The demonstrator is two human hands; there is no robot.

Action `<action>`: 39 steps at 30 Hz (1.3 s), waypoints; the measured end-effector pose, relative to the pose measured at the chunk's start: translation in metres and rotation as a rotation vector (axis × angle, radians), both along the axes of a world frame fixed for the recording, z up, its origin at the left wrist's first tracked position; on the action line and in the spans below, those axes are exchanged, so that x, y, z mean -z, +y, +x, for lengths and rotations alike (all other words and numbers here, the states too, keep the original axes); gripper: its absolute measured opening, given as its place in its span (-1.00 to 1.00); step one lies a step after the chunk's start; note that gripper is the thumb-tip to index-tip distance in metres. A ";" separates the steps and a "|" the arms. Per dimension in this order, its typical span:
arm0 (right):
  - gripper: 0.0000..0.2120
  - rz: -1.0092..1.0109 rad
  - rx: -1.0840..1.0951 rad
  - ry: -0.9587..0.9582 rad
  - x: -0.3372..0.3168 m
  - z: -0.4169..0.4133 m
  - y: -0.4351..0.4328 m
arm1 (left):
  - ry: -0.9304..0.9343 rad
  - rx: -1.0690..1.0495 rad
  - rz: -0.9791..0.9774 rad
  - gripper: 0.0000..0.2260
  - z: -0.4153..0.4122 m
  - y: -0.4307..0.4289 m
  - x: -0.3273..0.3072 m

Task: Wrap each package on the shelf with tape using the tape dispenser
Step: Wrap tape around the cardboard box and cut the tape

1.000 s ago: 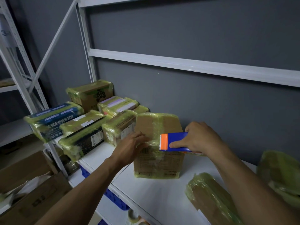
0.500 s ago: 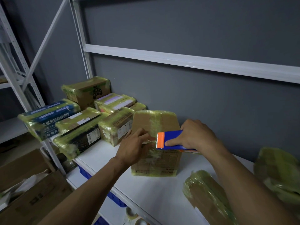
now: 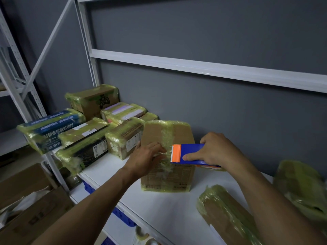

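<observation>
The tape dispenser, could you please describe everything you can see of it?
The tape dispenser is blue plastic with an orange front end bearing a toothed cutting edge. It is held level, teeth pointing left, at the taped front of the upright cardboard box on the white shelf. The right hand holds it from behind, one finger laid along its blue side. The left hand presses the tape on the box just beside the teeth. Its roll is hidden.
</observation>
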State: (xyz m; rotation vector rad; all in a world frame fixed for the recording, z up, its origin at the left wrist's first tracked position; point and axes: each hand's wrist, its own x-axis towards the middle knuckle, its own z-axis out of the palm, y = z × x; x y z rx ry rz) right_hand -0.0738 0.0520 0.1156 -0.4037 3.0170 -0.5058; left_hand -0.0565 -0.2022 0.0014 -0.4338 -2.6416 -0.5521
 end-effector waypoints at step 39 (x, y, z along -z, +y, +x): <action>-0.34 -0.042 0.065 0.031 0.015 -0.009 0.025 | 0.087 0.065 -0.155 -0.71 -0.015 0.017 -0.005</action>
